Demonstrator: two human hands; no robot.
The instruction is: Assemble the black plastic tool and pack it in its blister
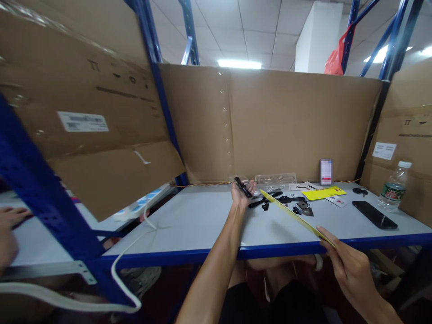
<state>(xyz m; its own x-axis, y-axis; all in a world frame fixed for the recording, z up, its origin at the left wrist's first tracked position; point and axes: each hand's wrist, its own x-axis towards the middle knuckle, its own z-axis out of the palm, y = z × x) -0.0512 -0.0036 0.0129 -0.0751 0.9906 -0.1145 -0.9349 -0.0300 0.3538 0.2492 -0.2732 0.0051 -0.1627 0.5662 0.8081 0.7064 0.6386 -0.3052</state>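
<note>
My left hand (240, 197) is turned palm up over the table, with a slim black piece (243, 186) resting across it; clear plastic seems to lie around that piece. Between the thumb and fingers of my right hand (349, 258) is a long thin yellow card (293, 215), seen nearly edge-on and slanting up to the left. Its far end comes close to my left hand. Just beyond the card lie black strap-like pieces (290, 199) and several small dark flat parts (303, 209).
A clear plastic tray (275, 178) stands by the cardboard back wall (297, 121). Another yellow card (324, 193), an upright phone (326, 172), a dark phone (374, 214), keys (359, 191) and a bottle (394, 189) are rightward. A white cable (118, 261) hangs left; another person's hand (13, 216) shows beyond.
</note>
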